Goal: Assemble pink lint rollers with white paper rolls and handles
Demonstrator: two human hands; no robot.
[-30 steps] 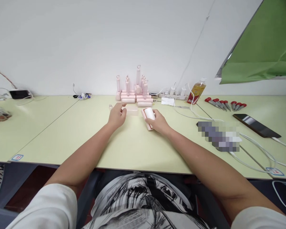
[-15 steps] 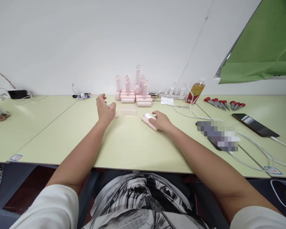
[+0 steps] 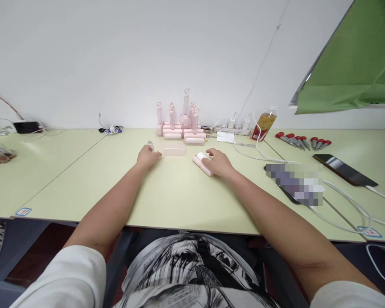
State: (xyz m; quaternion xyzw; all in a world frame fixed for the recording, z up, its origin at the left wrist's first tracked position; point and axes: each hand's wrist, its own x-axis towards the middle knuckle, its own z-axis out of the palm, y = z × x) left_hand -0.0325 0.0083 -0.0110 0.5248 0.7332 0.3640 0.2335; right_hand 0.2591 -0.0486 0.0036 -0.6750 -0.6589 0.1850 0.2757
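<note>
The right hand (image 3: 220,162) lies on the pale green bench (image 3: 179,196), its fingers grasping a pink lint roller with a white paper roll (image 3: 200,161). The left hand (image 3: 147,157) is curled and touches a small clear plastic piece (image 3: 150,146); I cannot tell if it grips. A clear rectangular plastic cover (image 3: 174,151) lies between the hands.

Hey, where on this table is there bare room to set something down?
Bare: the near strip of table between both forearms, and left of the left hand up to the seam. Crowded: the back by the pink stack, and the right side with cables, phone and screwdrivers.
</note>
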